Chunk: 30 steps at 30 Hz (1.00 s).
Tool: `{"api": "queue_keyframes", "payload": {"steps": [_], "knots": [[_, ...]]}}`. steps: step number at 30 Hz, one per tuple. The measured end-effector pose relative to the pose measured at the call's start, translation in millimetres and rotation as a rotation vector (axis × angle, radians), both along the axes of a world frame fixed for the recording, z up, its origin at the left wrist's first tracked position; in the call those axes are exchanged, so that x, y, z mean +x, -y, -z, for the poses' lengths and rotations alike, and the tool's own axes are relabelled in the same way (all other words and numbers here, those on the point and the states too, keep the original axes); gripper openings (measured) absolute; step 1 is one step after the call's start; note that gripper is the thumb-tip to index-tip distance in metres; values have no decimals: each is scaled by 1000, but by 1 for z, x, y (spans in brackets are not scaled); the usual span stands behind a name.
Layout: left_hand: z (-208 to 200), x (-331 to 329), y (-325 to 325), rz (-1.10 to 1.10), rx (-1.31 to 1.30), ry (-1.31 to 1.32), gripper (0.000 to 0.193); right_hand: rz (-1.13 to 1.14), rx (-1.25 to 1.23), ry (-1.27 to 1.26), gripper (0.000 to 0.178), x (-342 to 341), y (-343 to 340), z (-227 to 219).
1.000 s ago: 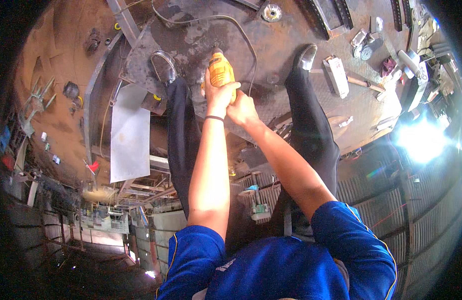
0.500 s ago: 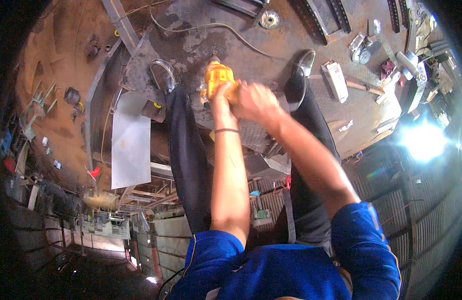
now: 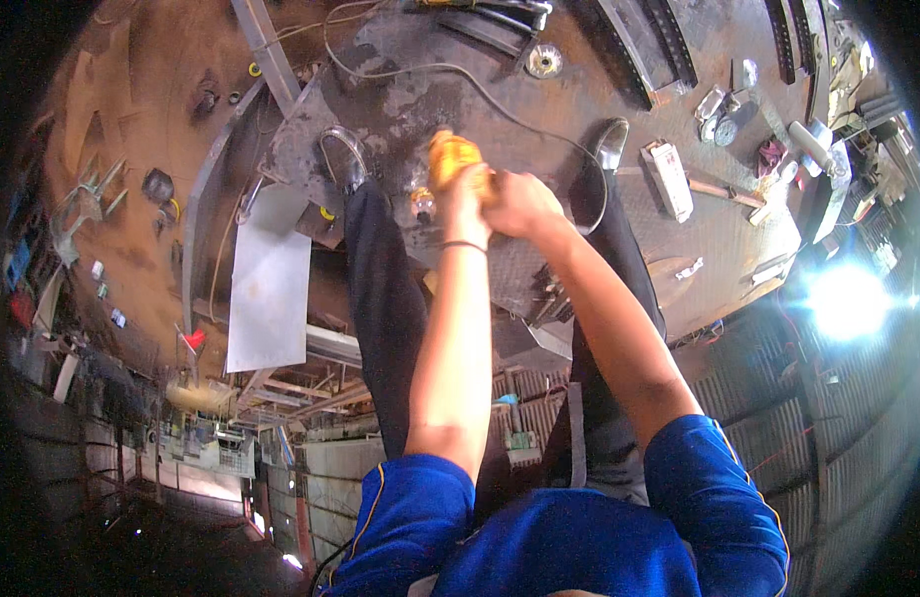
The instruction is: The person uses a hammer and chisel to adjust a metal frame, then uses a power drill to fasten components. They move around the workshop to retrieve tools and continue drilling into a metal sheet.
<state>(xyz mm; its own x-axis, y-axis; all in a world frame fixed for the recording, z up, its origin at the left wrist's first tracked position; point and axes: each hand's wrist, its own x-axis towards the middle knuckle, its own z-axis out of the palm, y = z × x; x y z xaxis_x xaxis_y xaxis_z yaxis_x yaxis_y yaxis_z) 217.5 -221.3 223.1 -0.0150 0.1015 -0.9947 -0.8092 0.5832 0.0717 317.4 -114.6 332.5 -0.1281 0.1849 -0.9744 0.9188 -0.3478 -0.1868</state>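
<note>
Both my hands are around a yellow power tool [image 3: 450, 157] held between my shins, its front end pointing away from me. My left hand [image 3: 468, 189] wraps its body near the front. Just behind, my right hand [image 3: 524, 205] is closed round the rear part, which it largely hides. A grey cord [image 3: 460, 68] curves over the metal floor and loops back beside my right shin. Under the tool, left of my left hand, a small orange and light-coloured part [image 3: 422, 202] shows; whether it belongs to the tool I cannot tell.
My shoes stand left [image 3: 342, 159] and right [image 3: 609, 142] on metal plate. A pale sheet [image 3: 269, 298] and a curved steel bar [image 3: 199, 199] lie left. A round disc [image 3: 543, 62] and perforated steel channels [image 3: 624, 50] lie ahead; a white box [image 3: 667, 179] sits right. Bright light glares at right.
The tool and both hands have shifted slightly right and nearer to me. The floor view has shifted a little too, and more of the cord's loop shows beside my right shin.
</note>
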Motion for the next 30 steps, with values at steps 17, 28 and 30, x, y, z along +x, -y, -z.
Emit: {"api": "queue_keyframes", "payload": {"steps": [17,28,30], "knots": [[-48,-18,-24,708,257,-543,83,422,147,-36,52,-25,81,7],[-85,38,-26,388,122,-211,71,257,162,-1,48,37,69,-37],[-84,11,-21,298,51,-159,48,136,160,-73,52,18,74,-20]]}}
